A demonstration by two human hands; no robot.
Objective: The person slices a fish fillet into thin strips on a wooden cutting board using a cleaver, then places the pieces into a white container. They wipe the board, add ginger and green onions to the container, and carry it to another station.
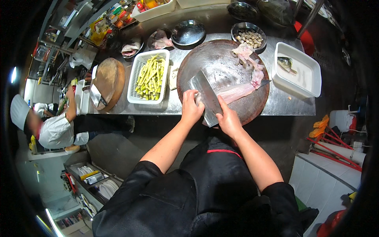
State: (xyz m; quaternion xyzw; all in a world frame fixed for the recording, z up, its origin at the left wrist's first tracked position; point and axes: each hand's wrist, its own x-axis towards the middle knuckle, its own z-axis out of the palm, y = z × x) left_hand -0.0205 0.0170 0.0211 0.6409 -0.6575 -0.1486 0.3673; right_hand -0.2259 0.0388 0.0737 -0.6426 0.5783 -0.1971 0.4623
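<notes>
My right hand point(229, 120) grips a broad cleaver point(207, 97), its blade slanting over the front left of a round chopping board point(204, 59). At the blade's left edge, my left hand point(191, 108) is curled around a small whitish thing point(199, 99), mostly hidden by the fingers. A long pale fish fillet point(238, 92) lies on the board to the right of the cleaver. Beyond it, a trail of pale fish trimmings point(247, 57) reaches the far rim. A dark pointed thing point(264, 83), too unclear to name, sticks out by the fillet's right end.
Left stand a white basket of green-yellow cut stalks point(151, 77) and a smaller wooden board point(109, 80) with a knife point(97, 96). A white tub point(296, 86) holding a fish head point(285, 63) stands right. Bowls point(188, 32) line the back. A co-worker point(56, 130) works at far left.
</notes>
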